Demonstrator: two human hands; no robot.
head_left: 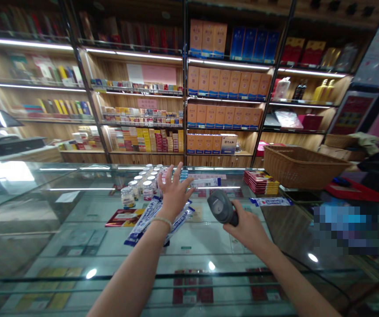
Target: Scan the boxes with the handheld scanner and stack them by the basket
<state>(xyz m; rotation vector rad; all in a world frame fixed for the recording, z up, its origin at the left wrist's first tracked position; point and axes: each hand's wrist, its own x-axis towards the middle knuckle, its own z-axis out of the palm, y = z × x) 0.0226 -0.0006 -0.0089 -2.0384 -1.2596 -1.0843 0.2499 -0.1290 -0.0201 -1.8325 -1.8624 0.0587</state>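
Our right hand (pixel 247 226) grips a grey scanner (pixel 221 207) over the glass counter (pixel 44 211); our left hand (pixel 174 191), fingers spread wide, hovers over long blue-white packets (pixel 143 222), just left of the scanner, slanting away rightward.

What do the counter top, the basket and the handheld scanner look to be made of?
Counter top: clear glass, glossy and see-through, with bright reflections.
Basket: woven wicker or rattan, matt brown, with the weave visible.
Scanner: probably moulded plastic, with a dull grey, smooth shell.
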